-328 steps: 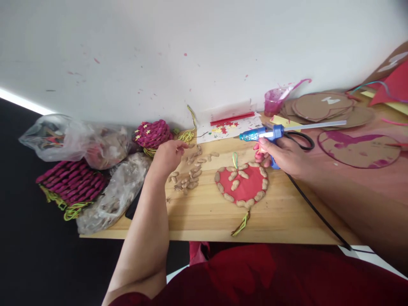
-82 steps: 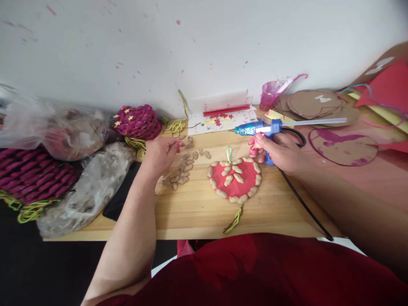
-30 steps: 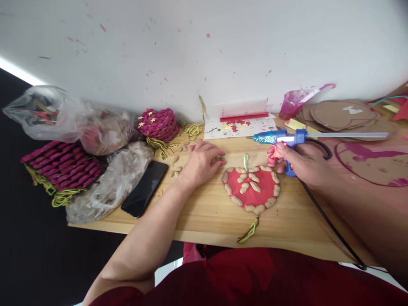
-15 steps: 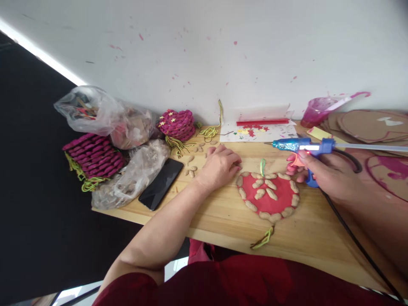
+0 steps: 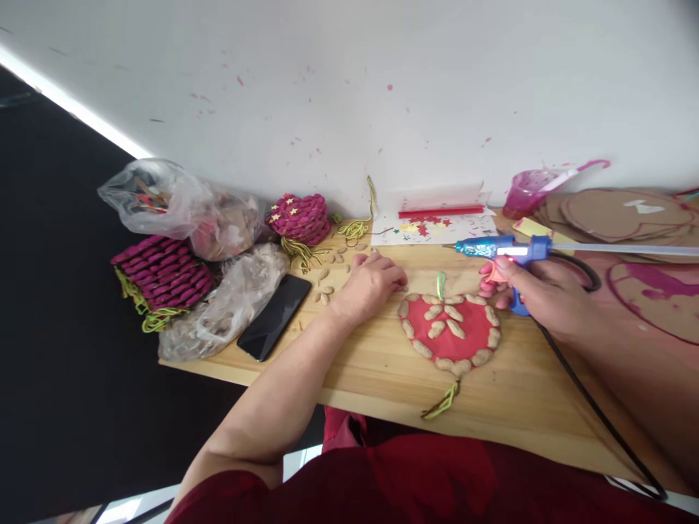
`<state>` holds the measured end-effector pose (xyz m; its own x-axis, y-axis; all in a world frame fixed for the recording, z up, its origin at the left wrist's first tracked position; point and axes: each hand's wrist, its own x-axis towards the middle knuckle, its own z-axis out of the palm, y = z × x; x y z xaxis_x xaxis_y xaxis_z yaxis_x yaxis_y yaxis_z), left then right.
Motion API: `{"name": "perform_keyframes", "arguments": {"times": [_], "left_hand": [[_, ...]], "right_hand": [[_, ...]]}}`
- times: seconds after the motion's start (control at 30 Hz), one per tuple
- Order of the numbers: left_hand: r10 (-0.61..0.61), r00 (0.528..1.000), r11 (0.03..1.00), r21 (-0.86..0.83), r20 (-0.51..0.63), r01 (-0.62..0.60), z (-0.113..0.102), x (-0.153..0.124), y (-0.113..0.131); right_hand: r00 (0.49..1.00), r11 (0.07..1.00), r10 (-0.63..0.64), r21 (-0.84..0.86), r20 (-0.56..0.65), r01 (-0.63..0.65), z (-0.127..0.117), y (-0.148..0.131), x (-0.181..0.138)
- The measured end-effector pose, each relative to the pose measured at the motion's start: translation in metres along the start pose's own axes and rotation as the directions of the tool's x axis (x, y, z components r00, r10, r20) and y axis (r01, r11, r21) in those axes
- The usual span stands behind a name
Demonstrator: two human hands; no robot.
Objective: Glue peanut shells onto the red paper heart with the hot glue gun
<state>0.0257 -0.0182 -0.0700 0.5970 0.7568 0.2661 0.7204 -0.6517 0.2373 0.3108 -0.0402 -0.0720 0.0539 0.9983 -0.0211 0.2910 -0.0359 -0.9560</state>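
A red heart-shaped card (image 5: 456,331) edged and dotted with peanut shells lies on the wooden table (image 5: 371,364), a green-yellow string at its top and bottom. My right hand (image 5: 538,295) grips a blue glue gun (image 5: 494,249), held level above the heart's upper right, nozzle pointing left, a clear glue stick out the back. My left hand (image 5: 371,280) rests knuckles up on the table just left of the heart, fingers curled over loose peanuts; what it holds is hidden. More loose peanuts (image 5: 326,280) lie to its left.
A black phone (image 5: 274,316) lies left of the peanuts, beside plastic bags (image 5: 218,306) and magenta woven pieces (image 5: 164,269). At the wall are a star sticker sheet (image 5: 431,225), a pink cup (image 5: 524,196), cardboard discs (image 5: 628,215). The glue gun's black cord (image 5: 590,407) runs to the table's front right.
My left hand moved right from the peanut pile to the heart's left edge. The glue gun stays held above the heart. The head camera swung left, bringing the phone into view.
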Motion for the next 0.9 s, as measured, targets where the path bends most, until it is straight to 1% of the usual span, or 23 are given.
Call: {"name": "perform_keyframes", "arguments": {"times": [0.1, 0.2, 0.27, 0.3, 0.33, 0.4, 0.43, 0.5, 0.57, 0.63, 0.8, 0.9], "left_hand": [[-0.006, 1.000, 1.000, 0.010, 0.011, 0.006, 0.001, 0.001, -0.001], [-0.020, 1.000, 1.000, 0.003, 0.010, 0.020, -0.001, 0.001, -0.003], [-0.045, 0.999, 0.999, -0.025, -0.005, 0.044, -0.006, 0.001, -0.005], [-0.058, 0.998, 0.997, -0.044, -0.014, 0.057, -0.009, 0.001, -0.005], [-0.069, 0.997, 0.996, -0.064, -0.032, 0.067, -0.013, 0.000, -0.005], [-0.098, 0.992, 0.991, -0.097, -0.079, 0.090, -0.020, -0.001, -0.002], [-0.098, 0.992, 0.990, -0.105, -0.079, 0.090, -0.024, -0.001, 0.002], [-0.061, 0.996, 0.993, -0.102, -0.071, 0.054, -0.031, -0.002, 0.013], [0.008, 0.999, 0.996, -0.089, -0.042, -0.011, -0.036, -0.003, 0.029], [0.079, 0.997, 0.993, -0.086, -0.008, -0.079, -0.037, -0.006, 0.045], [0.206, 0.976, 0.976, -0.089, 0.076, -0.199, -0.028, -0.018, 0.077], [0.242, 0.964, 0.970, -0.053, 0.114, -0.238, -0.020, -0.021, 0.089]], "right_hand": [[0.998, 0.999, -0.023, 0.025, 0.059, 0.021, 0.000, -0.003, 0.000], [0.998, 0.998, -0.016, 0.064, 0.060, 0.012, 0.000, -0.006, -0.002], [0.999, 0.996, -0.003, 0.084, 0.034, 0.000, 0.001, -0.008, -0.003], [0.999, 0.997, -0.008, 0.071, 0.051, 0.004, 0.002, -0.008, -0.003], [0.999, 0.997, -0.022, 0.078, 0.036, 0.019, 0.002, -0.007, -0.003], [0.998, 0.997, -0.031, 0.075, 0.052, 0.027, 0.003, -0.004, -0.001], [0.998, 0.994, -0.045, 0.100, 0.049, 0.040, 0.003, -0.002, 0.000], [0.996, 0.987, -0.057, 0.155, 0.062, 0.047, 0.004, 0.003, 0.003], [0.997, 0.985, -0.027, 0.172, 0.065, 0.016, 0.004, 0.006, 0.005], [0.998, 0.985, -0.029, 0.172, 0.050, 0.020, 0.005, 0.007, 0.005], [0.996, 0.987, -0.089, 0.136, 0.026, 0.084, 0.004, 0.006, 0.001], [0.994, 0.987, -0.107, 0.127, 0.037, 0.101, 0.004, 0.007, 0.000]]}}
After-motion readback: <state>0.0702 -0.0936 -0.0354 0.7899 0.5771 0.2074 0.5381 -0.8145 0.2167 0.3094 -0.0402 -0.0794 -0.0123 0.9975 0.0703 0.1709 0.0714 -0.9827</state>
